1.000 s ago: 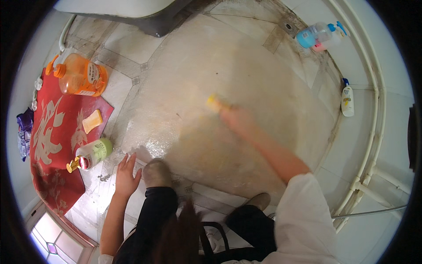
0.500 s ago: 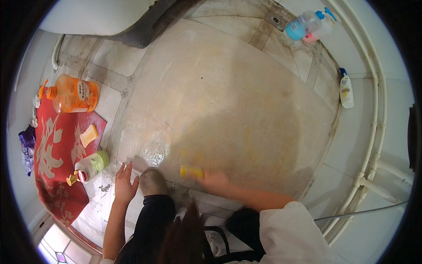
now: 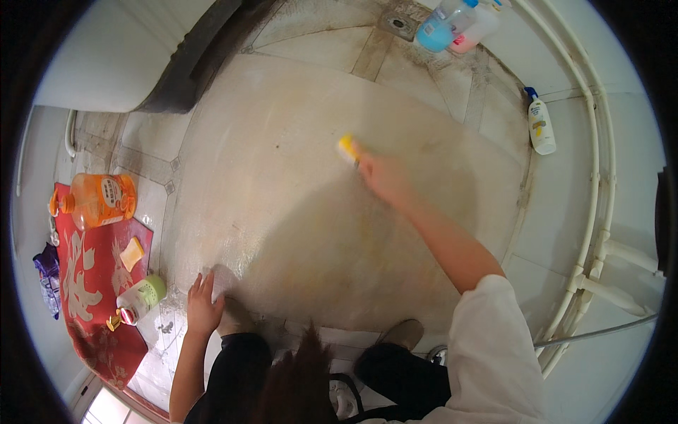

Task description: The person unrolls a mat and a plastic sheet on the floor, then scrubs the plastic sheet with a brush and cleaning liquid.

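A large, pale, wet mat [image 3: 304, 212] lies over the floor tiles in front of me. Stretched out over its far middle, my right hand [image 3: 383, 177] is closed around a small yellow-and-white scrub brush [image 3: 347, 148], which is against the mat. My left hand [image 3: 204, 309] is at the mat's near left edge beside my shoe [image 3: 235, 318]. Its fingers are extended and slightly apart, with nothing in them. My shadow falls across the middle of the mat.
At left, an orange pump bottle [image 3: 102, 201], a yellow sponge [image 3: 132, 254] and a green-capped bottle [image 3: 145, 298] lie on or beside a red patterned mat [image 3: 83, 283]. Blue [image 3: 438, 32] and white spray [image 3: 542, 127] bottles lie far right near white pipes [image 3: 593, 177]. A floor drain [image 3: 400, 23] is beyond.
My right hand has moved the brush away from me, from the near edge to the mat's far middle. My left hand stays low beside my shoe. The whole view has shifted slightly.
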A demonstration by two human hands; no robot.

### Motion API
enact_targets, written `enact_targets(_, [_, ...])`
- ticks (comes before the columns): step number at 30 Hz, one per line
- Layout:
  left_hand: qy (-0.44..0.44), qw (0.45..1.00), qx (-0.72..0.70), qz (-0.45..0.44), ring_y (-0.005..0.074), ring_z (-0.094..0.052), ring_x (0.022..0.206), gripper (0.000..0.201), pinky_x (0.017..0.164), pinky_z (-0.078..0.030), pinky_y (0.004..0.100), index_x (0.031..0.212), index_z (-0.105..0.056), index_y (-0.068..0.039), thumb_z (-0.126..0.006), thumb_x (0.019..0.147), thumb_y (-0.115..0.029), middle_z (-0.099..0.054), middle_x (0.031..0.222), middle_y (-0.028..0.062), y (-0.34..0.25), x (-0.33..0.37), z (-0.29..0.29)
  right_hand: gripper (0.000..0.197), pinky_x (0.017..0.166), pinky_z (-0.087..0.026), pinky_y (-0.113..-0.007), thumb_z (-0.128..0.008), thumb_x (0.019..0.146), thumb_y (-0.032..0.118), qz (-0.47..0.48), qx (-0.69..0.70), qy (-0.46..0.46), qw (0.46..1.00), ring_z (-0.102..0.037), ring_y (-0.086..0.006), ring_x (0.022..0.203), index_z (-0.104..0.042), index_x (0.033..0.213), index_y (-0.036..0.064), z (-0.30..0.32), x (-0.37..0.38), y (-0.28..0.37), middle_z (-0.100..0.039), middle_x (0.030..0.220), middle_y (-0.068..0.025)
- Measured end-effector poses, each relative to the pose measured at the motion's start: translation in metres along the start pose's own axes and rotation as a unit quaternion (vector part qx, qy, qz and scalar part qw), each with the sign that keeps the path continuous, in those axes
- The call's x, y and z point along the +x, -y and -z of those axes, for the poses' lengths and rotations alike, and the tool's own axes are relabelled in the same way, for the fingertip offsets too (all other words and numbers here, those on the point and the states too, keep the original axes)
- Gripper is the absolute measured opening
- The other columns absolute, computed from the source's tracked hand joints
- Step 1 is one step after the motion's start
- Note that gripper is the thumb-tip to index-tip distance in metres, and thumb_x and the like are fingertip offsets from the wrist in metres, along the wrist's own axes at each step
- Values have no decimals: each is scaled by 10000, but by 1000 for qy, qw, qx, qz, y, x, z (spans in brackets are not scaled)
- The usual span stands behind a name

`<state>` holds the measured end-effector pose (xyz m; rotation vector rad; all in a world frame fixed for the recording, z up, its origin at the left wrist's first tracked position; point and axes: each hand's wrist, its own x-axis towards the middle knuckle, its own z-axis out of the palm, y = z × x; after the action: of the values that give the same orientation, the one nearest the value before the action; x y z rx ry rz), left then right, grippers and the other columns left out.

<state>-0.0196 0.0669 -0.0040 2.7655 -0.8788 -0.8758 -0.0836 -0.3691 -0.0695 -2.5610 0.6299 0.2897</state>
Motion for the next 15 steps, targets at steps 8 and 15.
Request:
enact_targets(8, [-34,999,-7,-17,353,-343,1111,534,910,-279,417,1178,-365,0,-547,700,-153,-469,1110,174,-4,3,1,377,647,-435,-406,-344,834,270,-133,-11,-170,976,-556,-311,668,-378,1202,194,55,82,-31,-573,752,-152])
enact_targets(15, [-37,999,-25,-14,354,-347,1108,509,909,-277,417,1164,-376,11,-538,716,-170,-472,1103,180,16,-13,-8,451,727,-426,-424,-275,841,437,-166,8,289,943,-536,-356,817,-393,1164,146,-22,-133,53,-552,867,-204])
